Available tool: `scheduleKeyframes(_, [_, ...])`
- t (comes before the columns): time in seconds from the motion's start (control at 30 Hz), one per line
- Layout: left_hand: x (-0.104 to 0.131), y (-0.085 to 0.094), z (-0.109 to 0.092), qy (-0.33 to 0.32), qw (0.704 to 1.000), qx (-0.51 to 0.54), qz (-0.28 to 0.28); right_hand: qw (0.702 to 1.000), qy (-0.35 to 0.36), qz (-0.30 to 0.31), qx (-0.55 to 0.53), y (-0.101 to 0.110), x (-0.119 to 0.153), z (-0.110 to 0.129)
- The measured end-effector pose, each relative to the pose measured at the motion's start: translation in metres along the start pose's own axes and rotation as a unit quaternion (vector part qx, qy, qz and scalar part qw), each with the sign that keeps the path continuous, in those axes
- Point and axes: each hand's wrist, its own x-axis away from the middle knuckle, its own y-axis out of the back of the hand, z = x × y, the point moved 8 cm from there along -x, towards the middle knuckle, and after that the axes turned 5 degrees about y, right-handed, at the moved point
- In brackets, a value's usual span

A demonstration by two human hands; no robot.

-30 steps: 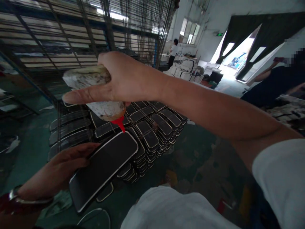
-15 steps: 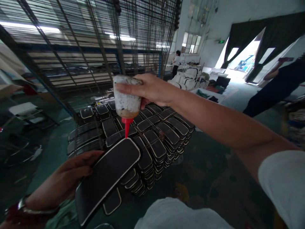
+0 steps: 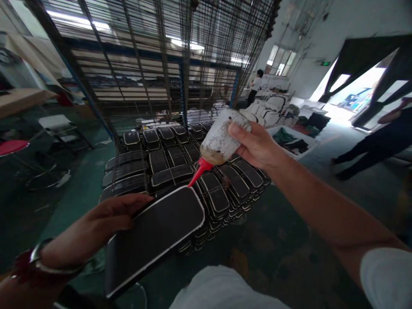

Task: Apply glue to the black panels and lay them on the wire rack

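Note:
My left hand (image 3: 103,225) grips a flat black panel (image 3: 157,234) with rounded corners by its far left edge, thumb on top. A pale line of glue runs along the panel's near edge, round the right corner and onto the far edge. In my right hand (image 3: 254,143) is a white, stained glue bottle (image 3: 225,133), tilted nozzle down. Its red nozzle (image 3: 198,171) meets the panel's far edge near the right corner. Fingers wrap around the bottle, the thumb lying on its side.
Stacks of similar pale-edged black panels (image 3: 172,176) lie beyond the held one. A tall metal rack (image 3: 183,86) rises behind them. White bundles (image 3: 268,105) and a bin of cloth (image 3: 305,148) stand farther back. One person (image 3: 255,88) is at the back, another (image 3: 380,133) at right.
The bottle has gone from nearly upright to slanted, its nozzle moving along the panel's far edge. The whole view has shifted, with hands and panel now farther right.

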Motion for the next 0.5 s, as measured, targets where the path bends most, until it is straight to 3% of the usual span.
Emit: scheduleKeyframes(0.5, [-0.003,0.000,0.003,0.060,0.998,0.017,-0.005,1.000,-0.020,-0.013,-0.021,0.003,0.005,-0.022])
